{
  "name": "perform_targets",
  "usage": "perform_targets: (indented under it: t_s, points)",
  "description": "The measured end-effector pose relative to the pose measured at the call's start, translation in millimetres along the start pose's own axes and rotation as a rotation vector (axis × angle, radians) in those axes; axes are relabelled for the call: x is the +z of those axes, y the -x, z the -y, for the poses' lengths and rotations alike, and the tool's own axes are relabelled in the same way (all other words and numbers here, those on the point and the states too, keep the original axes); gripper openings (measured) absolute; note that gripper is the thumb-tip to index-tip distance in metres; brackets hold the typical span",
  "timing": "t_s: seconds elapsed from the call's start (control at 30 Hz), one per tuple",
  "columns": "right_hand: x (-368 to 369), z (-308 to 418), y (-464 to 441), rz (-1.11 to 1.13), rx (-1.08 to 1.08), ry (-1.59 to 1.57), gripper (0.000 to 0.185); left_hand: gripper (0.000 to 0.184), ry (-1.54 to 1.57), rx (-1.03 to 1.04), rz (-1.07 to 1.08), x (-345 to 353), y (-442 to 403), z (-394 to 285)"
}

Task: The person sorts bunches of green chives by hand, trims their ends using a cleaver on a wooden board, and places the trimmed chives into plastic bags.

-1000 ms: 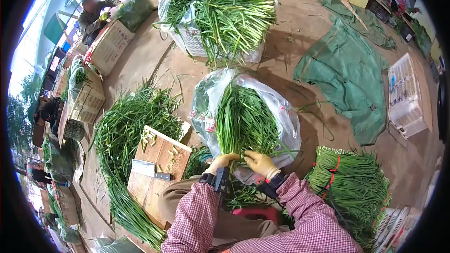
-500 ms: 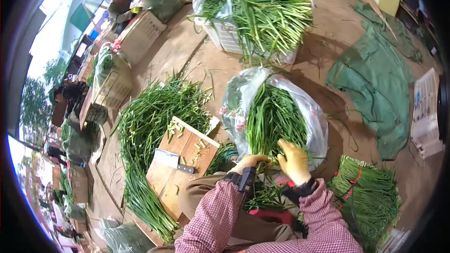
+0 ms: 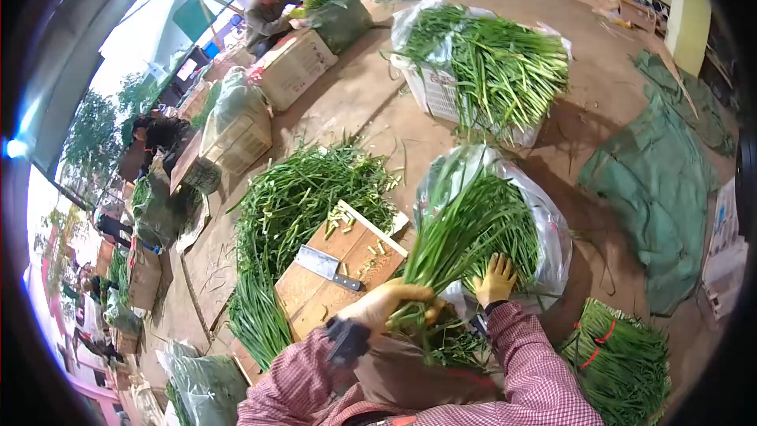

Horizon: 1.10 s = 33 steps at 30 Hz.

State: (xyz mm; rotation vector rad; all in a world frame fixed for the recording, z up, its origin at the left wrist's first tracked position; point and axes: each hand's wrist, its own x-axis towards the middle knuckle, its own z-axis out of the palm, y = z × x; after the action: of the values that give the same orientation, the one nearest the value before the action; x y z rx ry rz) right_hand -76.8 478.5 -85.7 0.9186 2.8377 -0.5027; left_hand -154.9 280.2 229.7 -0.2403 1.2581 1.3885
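My left hand (image 3: 392, 305), in a pale yellow glove, grips a bunch of long green stalks (image 3: 441, 241) by the lower end, lifted over the left side of an open plastic bag (image 3: 556, 241). My right hand (image 3: 495, 279), also gloved, lies with its fingers spread on the greens (image 3: 511, 225) at the bag's near edge. Left of my hands, a cleaver (image 3: 319, 262) rests on a wooden board (image 3: 303, 292) with cut stalk ends. Loose greens (image 3: 284, 197) are heaped behind and left of the board.
A crate (image 3: 430, 95) topped with greens stands beyond the bag. Tied bundles (image 3: 619, 371) lie at the lower right, a green cloth (image 3: 654, 197) at the right. A person (image 3: 268, 16) sits behind a box (image 3: 296, 67) at the upper left.
My left hand has lifted a bunch of stalks and moved left with it. My right hand has come down flat on the greens in the bag. The view has swung, shifting the scene rightward.
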Motion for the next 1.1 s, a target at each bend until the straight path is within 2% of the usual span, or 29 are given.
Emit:
perform_targets:
  t_s: [0.03,0.07,0.13,0.2,0.23,0.27,0.3,0.37,0.4,0.47,0.57,0.6,0.67,0.77,0.83,0.9,0.93,1.0,1.07,1.1]
  points:
    - [-2,0,0,0.003,-0.007,-0.005,0.091,0.026,0.125,-0.035,0.100,-10,19,0]
    - [-5,0,0,0.004,-0.016,-0.009,0.092,0.029,0.030,0.009,0.052,-32,29,10]
    - [-7,-5,-3,0.002,-0.065,-0.014,0.093,0.032,0.106,0.064,-0.038,-32,72,15]
    - [-34,-9,3,0.105,-0.094,-0.028,0.090,0.031,0.223,0.101,-0.048,-44,99,28]
    - [-52,-5,1,0.132,-0.160,-0.016,0.085,0.030,0.214,0.132,-0.102,-51,106,33]
    - [-69,-8,13,0.052,-0.224,-0.026,0.071,0.027,0.175,0.172,-0.161,-54,119,38]
    - [-52,-18,10,-0.090,-0.313,-0.037,0.064,0.026,0.205,0.179,-0.139,-67,123,46]
    - [-85,-16,23,-0.124,-0.460,-0.630,0.051,0.026,0.261,0.208,-0.100,-84,131,59]
    - [-146,11,44,0.176,-0.308,-0.802,0.051,0.025,0.287,0.228,-0.085,-86,138,64]
    - [-202,40,77,0.442,-0.442,-1.227,0.058,0.025,0.306,0.255,-0.075,-92,147,73]
    - [-262,98,124,0.852,-0.583,-1.365,0.068,0.027,0.301,0.327,-0.100,-94,160,84]
    - [-247,108,125,0.938,-0.621,-1.303,0.086,0.028,0.265,0.348,-0.099,-90,167,86]
    - [-228,143,130,1.110,-0.689,-1.249,0.091,0.032,0.192,0.389,-0.102,-88,180,92]
    - [-220,199,140,1.353,-0.685,-1.410,0.087,0.038,0.114,0.482,-0.024,-97,192,110]
    - [-244,230,147,1.242,-0.651,-1.341,0.081,0.043,0.130,0.505,0.010,-108,196,125]
    - [-235,251,140,1.174,-0.648,-1.367,0.076,0.041,0.101,0.551,0.006,-120,200,142]
    - [-201,266,117,1.166,-0.660,-1.426,0.074,0.041,0.090,0.574,0.000,-124,202,150]
    - [-199,287,122,1.228,-0.718,-1.504,0.073,0.039,0.061,0.579,0.020,-140,200,169]
    - [-253,312,159,1.369,-0.801,-1.538,0.073,0.039,-0.020,0.556,0.041,-163,193,187]
    - [-248,326,158,1.437,-0.732,-1.614,0.074,0.037,-0.064,0.515,0.064,-183,180,201]
